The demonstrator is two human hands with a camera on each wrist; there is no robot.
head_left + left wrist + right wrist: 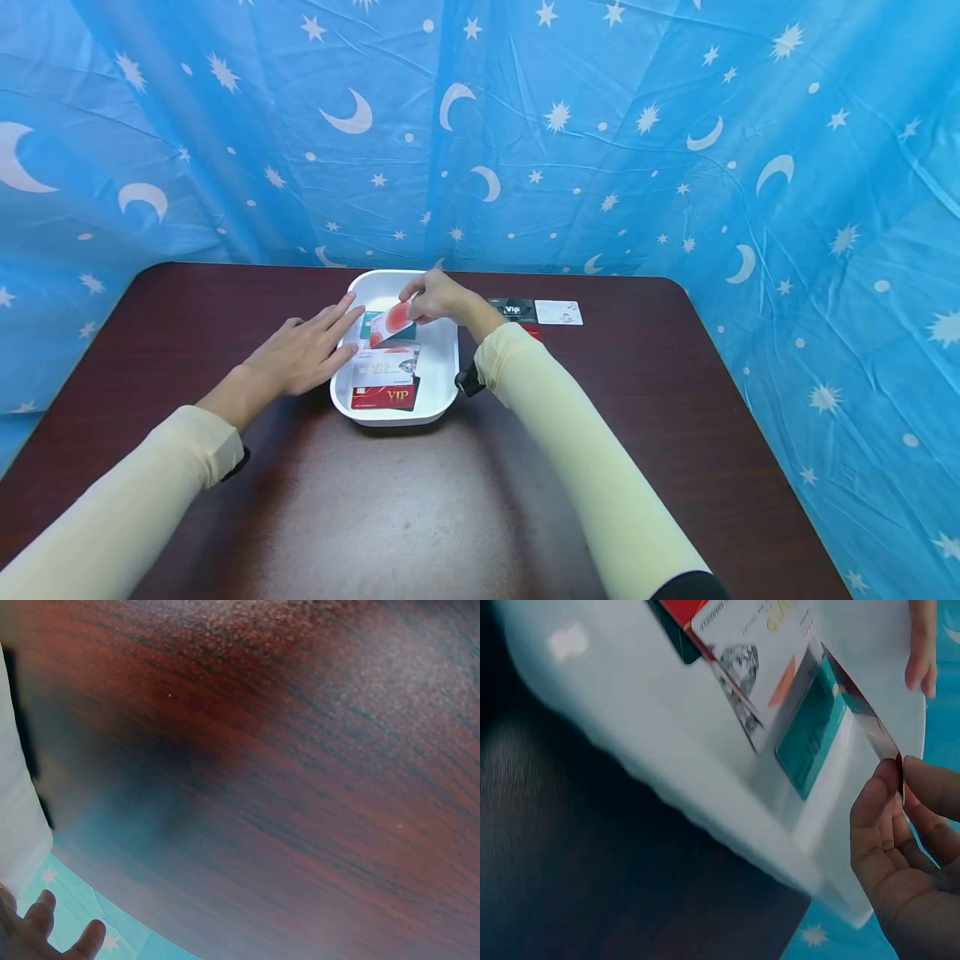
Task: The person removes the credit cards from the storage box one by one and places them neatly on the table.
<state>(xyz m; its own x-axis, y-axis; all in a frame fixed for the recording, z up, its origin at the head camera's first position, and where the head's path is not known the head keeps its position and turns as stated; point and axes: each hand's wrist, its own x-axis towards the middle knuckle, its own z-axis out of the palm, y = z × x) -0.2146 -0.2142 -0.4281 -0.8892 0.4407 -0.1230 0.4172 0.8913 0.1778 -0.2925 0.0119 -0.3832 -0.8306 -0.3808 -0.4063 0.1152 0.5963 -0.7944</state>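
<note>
A white tray (438,392) stands on the table with several cards inside. My right hand (438,297) pinches a white and red card (392,322) by its edge, tilted over a teal card (808,742). Nearer the front of the tray lie a white VIP card (384,367) and a red VIP card (375,397), overlapping others. My left hand (303,350) has its fingers extended at the tray's left rim and holds nothing. In the left wrist view only some fingers (84,941) of that hand show at the lower left corner.
Right of the tray, behind my right forearm, lie a dark Vip card (513,309), a white card (558,312) and a partly hidden red card (532,331). A blue curtain (525,150) with moons and stars hangs behind the dark wooden table (637,400).
</note>
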